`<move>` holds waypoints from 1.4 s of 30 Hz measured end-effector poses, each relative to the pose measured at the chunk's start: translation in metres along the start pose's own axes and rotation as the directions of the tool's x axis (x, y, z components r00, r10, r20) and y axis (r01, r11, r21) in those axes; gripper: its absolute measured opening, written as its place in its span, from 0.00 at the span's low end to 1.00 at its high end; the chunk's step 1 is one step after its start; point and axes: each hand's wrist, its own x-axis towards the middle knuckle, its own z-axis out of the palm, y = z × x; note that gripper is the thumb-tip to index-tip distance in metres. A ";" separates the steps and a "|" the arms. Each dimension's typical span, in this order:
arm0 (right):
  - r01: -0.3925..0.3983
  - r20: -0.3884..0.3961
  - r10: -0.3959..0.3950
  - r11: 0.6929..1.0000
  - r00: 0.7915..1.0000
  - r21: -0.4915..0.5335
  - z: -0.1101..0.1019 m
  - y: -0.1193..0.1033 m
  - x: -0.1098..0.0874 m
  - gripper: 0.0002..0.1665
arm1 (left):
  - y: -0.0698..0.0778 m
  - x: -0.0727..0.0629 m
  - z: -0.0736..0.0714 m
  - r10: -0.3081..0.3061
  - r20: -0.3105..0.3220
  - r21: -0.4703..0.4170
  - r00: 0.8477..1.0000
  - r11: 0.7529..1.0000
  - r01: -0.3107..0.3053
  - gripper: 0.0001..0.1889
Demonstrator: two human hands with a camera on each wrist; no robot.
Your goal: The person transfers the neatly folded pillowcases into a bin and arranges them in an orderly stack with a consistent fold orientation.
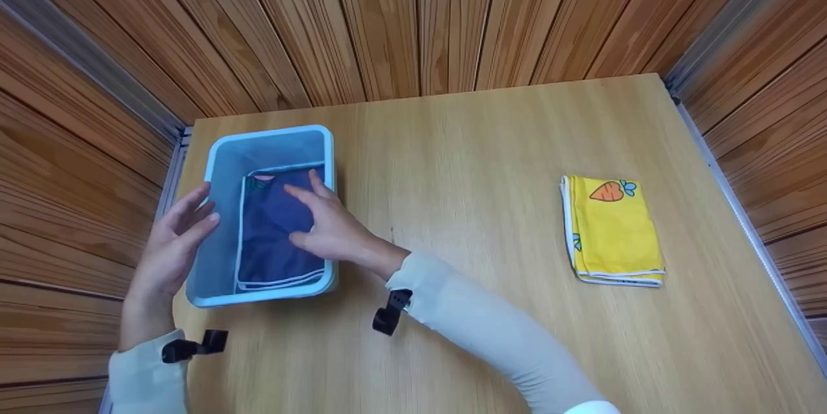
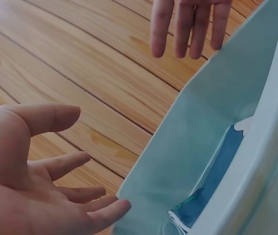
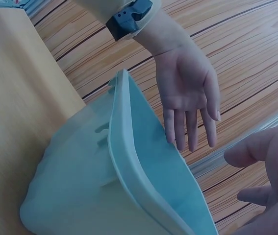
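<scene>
Left hand [image 1: 169, 252] hangs relaxed, right hand [image 1: 329, 223] hovers splayed over navy cloth [image 1: 274, 239], apparently folded to fit the blue bin [image 1: 271, 148].

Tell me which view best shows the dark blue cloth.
The head view: it looks down into the bin and shows most of the dark blue cloth, partly behind the right hand. The left wrist view shows only a strip past the bin's rim; the right wrist view shows none of it.
</scene>
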 end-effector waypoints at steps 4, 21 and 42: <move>0.014 0.014 -0.014 0.999 1.000 -0.031 -0.002 0.002 -0.001 0.43 | 0.005 -0.002 0.005 0.036 0.000 0.124 0.999 0.992 -0.036 0.37; 0.099 0.033 -0.095 0.896 0.995 -0.433 -0.027 0.015 -0.004 0.48 | 0.018 -0.013 0.029 0.183 0.010 0.429 0.983 0.887 -0.170 0.34; 0.179 0.104 -0.151 0.669 0.983 -0.722 -0.058 0.038 -0.018 0.52 | 0.013 -0.011 0.067 0.204 0.132 0.750 0.970 0.619 -0.232 0.46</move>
